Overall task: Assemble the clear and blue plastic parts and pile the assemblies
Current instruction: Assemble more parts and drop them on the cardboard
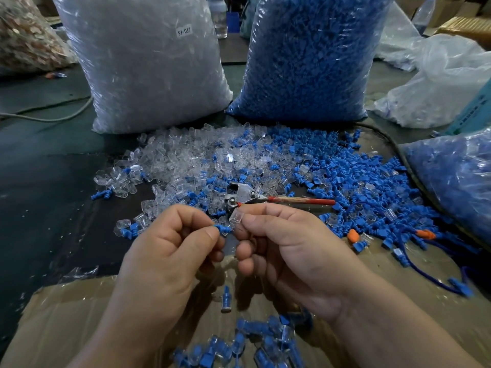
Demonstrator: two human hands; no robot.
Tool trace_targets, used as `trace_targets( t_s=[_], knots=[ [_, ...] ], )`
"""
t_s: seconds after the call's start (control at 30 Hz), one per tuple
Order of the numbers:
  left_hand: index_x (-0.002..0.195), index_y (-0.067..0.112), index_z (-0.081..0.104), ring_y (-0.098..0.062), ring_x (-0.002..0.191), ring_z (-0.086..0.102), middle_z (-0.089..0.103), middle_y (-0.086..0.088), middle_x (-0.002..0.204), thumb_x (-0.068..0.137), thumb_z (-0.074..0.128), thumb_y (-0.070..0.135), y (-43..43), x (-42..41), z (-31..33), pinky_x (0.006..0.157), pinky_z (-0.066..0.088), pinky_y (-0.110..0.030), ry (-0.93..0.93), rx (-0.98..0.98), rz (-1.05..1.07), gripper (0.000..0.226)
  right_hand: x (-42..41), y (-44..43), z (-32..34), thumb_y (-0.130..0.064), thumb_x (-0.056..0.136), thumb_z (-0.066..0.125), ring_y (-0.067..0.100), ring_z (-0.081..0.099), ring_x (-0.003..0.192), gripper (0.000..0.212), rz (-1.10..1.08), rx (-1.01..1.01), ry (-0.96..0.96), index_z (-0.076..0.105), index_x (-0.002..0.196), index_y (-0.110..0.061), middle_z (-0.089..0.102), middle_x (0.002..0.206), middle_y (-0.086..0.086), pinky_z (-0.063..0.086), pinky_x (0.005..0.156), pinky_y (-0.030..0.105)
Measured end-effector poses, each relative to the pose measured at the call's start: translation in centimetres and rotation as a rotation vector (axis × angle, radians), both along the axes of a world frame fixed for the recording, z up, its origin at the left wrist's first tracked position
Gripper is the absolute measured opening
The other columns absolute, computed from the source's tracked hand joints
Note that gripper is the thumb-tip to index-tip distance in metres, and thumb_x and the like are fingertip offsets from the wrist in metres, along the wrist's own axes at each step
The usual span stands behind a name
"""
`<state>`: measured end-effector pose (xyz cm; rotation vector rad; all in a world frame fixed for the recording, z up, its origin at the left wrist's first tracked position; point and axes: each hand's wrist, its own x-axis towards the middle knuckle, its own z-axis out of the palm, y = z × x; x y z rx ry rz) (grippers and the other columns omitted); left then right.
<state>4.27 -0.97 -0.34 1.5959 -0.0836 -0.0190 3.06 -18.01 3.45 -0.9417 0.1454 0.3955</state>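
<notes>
Joining one more pair, far more loose than done

Nearest, on the cardboard sheet point(66, 314), lies the pile of finished assemblies point(252, 341): a modest heap, too blurred to count exactly, with one lone assembly point(226, 301) just beyond it. Above these, the left hand point(170, 240) pinches one blue plug point(221, 229) between thumb and forefinger. The right hand point(287, 243) pinches one clear cap point(236, 218) the same way. The two parts meet tip to mouth and do not look seated yet.

Behind the hands sits one red-handled plier tool point(255, 197). Around it spread loose clear caps point(186, 155) and loose blue plugs point(358, 181), hundreds of each. Two orange pieces point(352, 235) lie among the blue.

Farthest stand two full sacks, one clear-parts sack point(148, 62) and one blue-parts sack point(310, 57). By my reckoning the job has barely begun
</notes>
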Motion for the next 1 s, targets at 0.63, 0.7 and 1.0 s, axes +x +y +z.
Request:
trace_targets(
  t_s=[0.63, 0.7, 1.0],
  knots=[
    [0.084, 0.044, 0.067, -0.007, 0.065, 0.069, 0.076, 0.005, 0.078, 0.078, 0.065, 0.033, -1.0, -0.8, 0.6, 0.058, 0.054, -0.016, -0.205, 0.115, 0.038, 0.013, 0.1, -0.1, -0.2, 0.001, 0.096, 0.047, 0.013, 0.050, 0.047, 0.015, 0.088, 0.080, 0.100, 0.058, 0.088, -0.007, 0.055, 0.066, 0.009, 0.046, 0.038, 0.022],
    [0.086, 0.046, 0.066, -0.008, 0.065, 0.068, 0.074, 0.007, 0.080, 0.078, 0.068, 0.039, -0.9, -1.0, 0.8, 0.058, 0.054, -0.018, -0.232, 0.180, 0.044, 0.011, 0.2, -0.1, -0.3, 0.002, 0.095, 0.047, 0.013, 0.049, 0.047, 0.015, 0.103, 0.080, 0.099, 0.058, 0.094, -0.007, 0.053, 0.066, 0.008, 0.044, 0.038, 0.022],
    [0.087, 0.043, 0.065, -0.007, 0.066, 0.068, 0.074, 0.011, 0.078, 0.082, 0.070, 0.038, -1.3, -1.5, 1.7, 0.059, 0.053, -0.015, -0.259, 0.256, 0.072, 0.009, 0.3, -0.2, -0.5, 0.005, 0.091, 0.042, 0.016, 0.048, 0.048, 0.037, 0.092, 0.098, 0.064, 0.075, 0.089, -0.011, 0.053, 0.065, 0.009, 0.044, 0.037, 0.024]
  ],
)
